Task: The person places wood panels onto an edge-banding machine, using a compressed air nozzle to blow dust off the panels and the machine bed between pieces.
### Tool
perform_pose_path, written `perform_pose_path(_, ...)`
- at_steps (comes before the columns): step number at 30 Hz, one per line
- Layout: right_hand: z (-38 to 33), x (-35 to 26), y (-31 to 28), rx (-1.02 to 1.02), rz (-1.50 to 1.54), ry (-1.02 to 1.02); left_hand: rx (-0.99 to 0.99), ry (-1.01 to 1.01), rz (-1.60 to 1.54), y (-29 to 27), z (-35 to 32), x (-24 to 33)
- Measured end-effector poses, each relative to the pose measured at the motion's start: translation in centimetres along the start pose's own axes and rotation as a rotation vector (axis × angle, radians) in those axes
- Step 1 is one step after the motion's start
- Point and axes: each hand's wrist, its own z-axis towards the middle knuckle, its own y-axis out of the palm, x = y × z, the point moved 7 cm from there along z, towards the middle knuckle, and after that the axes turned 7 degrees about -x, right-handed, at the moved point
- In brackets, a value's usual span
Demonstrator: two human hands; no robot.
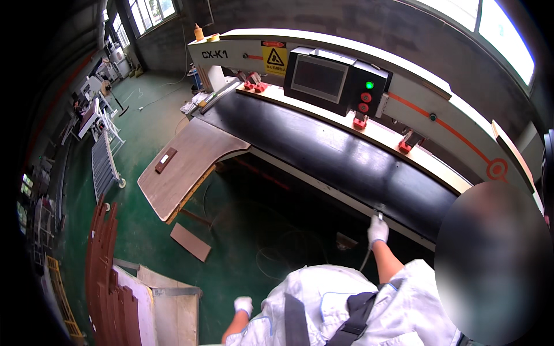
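My right hand (378, 229), in a white glove, is closed around what looks like an air blow gun (380, 216). Its small metal tip points at the front edge of the machine's long black bed (323, 147), and a thin hose (365, 260) hangs below the hand. Low beside my body is my left hand (243, 304), also gloved in white. Its fingers look curled in, with nothing visible in them. Along the bed's far side, red clamp feet (359, 123) sit under the machine's beam. A control panel with a dark screen (319, 78) and a lit green button (369, 85) is mounted there.
A curved brown side table (184, 155) joins the bed's left end, with a small dark wooden block (165, 160) on it. Reddish-brown strips (104, 277) stand at lower left beside pale boards (173, 305). A brown board (191, 242) lies below the table. A blurred round area covers the lower right.
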Motion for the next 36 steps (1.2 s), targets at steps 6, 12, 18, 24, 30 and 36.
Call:
perform_pose_path(6,-2.9,7.1,-9.5,-0.043,0.391,0.332,0.371,-0.139,-1.333,-8.8,9.0,1.4)
perform_pose_path(12,-3.6,4.9,-9.2,-0.245,-0.223,-0.176,0.071,0.169,-1.060,-14.3,10.4,20.4)
perform_pose_path(18,-7.2,1.1,-7.4,-0.327,-0.361,-0.191,-0.017,0.426,-0.737,-19.5,5.8,26.0)
perform_pose_path(24,-8.6,1.3,-5.0,-0.322,-0.337,-0.154,0.137,0.251,-1.065,-17.3,7.6,14.5)
perform_pose_path(30,-11.1,-1.1,0.7,-0.386,-0.327,-0.189,0.009,0.044,-0.960,-9.3,5.2,1.9)
perform_pose_path(36,-13.9,-3.3,6.0,-0.481,-0.379,-0.246,-0.029,-0.153,-1.000,-3.9,2.3,-3.0)
